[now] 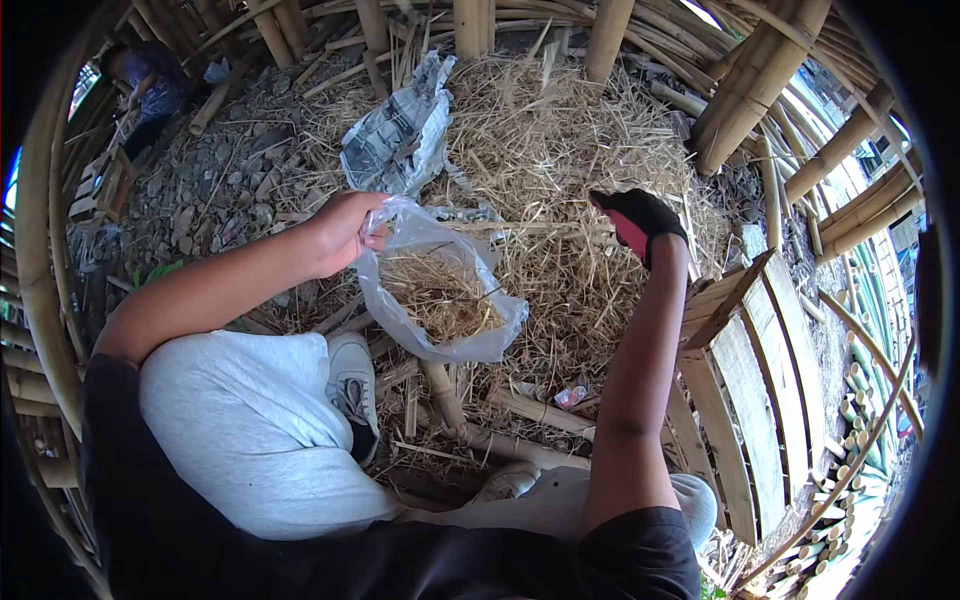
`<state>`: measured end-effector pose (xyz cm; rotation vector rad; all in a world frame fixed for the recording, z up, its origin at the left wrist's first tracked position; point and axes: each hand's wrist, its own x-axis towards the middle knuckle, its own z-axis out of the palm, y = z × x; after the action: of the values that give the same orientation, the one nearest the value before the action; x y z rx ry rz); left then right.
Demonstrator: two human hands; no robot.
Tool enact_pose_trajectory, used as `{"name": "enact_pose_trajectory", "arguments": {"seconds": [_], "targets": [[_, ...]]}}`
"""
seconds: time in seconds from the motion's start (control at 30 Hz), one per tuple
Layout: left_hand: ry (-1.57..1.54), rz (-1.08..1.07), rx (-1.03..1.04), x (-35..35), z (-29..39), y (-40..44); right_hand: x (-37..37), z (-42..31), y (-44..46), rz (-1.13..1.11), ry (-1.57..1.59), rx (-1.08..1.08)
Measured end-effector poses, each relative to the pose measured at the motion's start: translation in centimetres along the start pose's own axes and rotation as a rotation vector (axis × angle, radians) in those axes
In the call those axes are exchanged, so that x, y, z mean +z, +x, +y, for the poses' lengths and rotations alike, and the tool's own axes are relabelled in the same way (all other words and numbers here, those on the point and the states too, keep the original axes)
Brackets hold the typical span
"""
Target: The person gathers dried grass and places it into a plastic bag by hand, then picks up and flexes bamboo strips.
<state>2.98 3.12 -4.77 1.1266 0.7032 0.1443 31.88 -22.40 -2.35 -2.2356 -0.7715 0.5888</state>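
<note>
My bare left hand (345, 232) is closed on the upper left rim of a clear plastic bag (482, 350). The bag's mouth gapes upward, and dry straw (445, 290) shows inside it. To the right, my right hand (645, 222) wears a black glove with a pinkish-red palm. Its fingers reach out to the left over a heap of loose straw (550, 140), with nothing seen in them. Whether they touch the straw, I cannot tell. Crumpled newspaper (405, 130) lies just beyond the bag.
A slatted wooden crate (755, 390) stands right of my right forearm. Bamboo posts (750, 90) and rails surround the spot. Stones (235, 185) cover the ground at left, where another person (150, 85) is low down. A small wrapper (572, 396) lies near my feet.
</note>
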Motion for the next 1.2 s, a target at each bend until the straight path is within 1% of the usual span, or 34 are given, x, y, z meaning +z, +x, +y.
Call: {"name": "enact_pose_trajectory", "arguments": {"seconds": [0.03, 0.1, 0.17, 0.27, 0.43, 0.6, 0.7, 0.77, 0.9, 1.0, 1.1, 1.2], "targets": [[-0.001, 0.013, 0.000, 0.1, 0.0, 0.0, 0.2, 0.1, -0.4, 0.005, -0.070, -0.017], [-0.012, -0.006, -0.003, 0.2, 0.2, 0.0, 0.6, 0.0, -1.1, 0.060, -0.110, -0.056], [-0.016, -0.024, -0.006, -0.3, 0.0, 0.2, 0.3, -0.4, -1.7, 0.108, -0.125, -0.080], [-0.007, -0.054, -0.009, -0.8, -0.3, 0.9, -0.5, -0.2, -2.0, 0.109, -0.124, -0.082], [-0.019, -0.040, -0.002, -0.2, -0.1, 0.9, -1.9, 1.8, -1.3, -0.107, -0.004, 0.002], [0.007, -0.040, -0.006, 0.1, 0.0, 0.9, -0.1, 4.3, 0.0, -0.351, 0.039, 0.187], [0.002, -0.045, -0.005, 0.2, 0.0, 0.9, 0.9, 5.0, 0.3, -0.403, 0.106, 0.239], [0.003, -0.052, -0.005, 0.0, -0.2, 0.9, 1.3, 5.2, 0.2, -0.373, 0.126, 0.198], [0.012, -0.081, -0.006, -0.2, -0.2, 1.2, 1.4, 4.7, -0.7, -0.232, 0.066, -0.004], [0.009, -0.083, -0.004, 0.1, -0.1, 1.1, 1.2, 4.6, -0.8, -0.207, 0.015, -0.196], [0.003, -0.104, -0.013, 0.7, 0.0, 1.0, 1.8, 4.3, -0.9, -0.228, 0.168, -0.175], [0.049, -0.144, 0.006, 1.4, 0.2, 0.5, 2.7, 2.0, -1.5, -0.219, 0.128, -0.151]]}}
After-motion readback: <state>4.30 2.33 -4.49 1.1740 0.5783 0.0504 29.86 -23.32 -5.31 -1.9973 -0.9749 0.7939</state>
